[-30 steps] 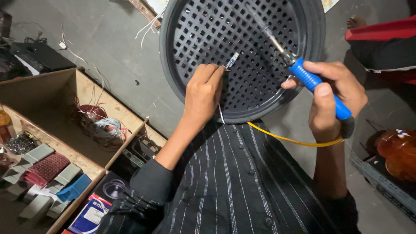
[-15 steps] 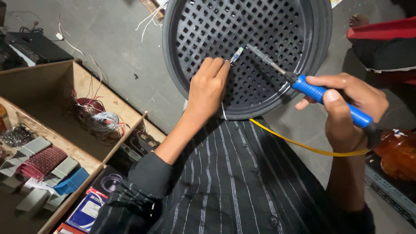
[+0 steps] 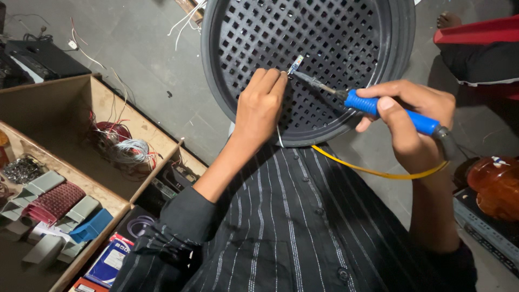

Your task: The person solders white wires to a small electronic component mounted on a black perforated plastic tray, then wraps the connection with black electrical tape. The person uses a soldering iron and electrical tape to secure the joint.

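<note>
The right hand (image 3: pixel 413 116) has brought the blue-handled soldering iron (image 3: pixel 373 105) onto the small connector (image 3: pixel 295 65) pinched by the left hand (image 3: pixel 259 105) against the black grille (image 3: pixel 324 32).

1. The grey concrete floor (image 3: pixel 146 59) carries everything here.
2. A round black grille (image 3: pixel 308 59) stands on it, near the person's lap.
3. At the left lies an open wooden box (image 3: pixel 81 108); inside one compartment is a bundle of red and white wires (image 3: pixel 121 146).
4. Beside it is a flat wooden tray (image 3: pixel 116 213) with small grey, red and blue parts.
5. A black device (image 3: pixel 46 57) lies at the far left, with thin loose wires (image 3: pixel 116 81) near it.
6. An orange-brown glossy object (image 3: pixel 494 186) is at the right.
</note>
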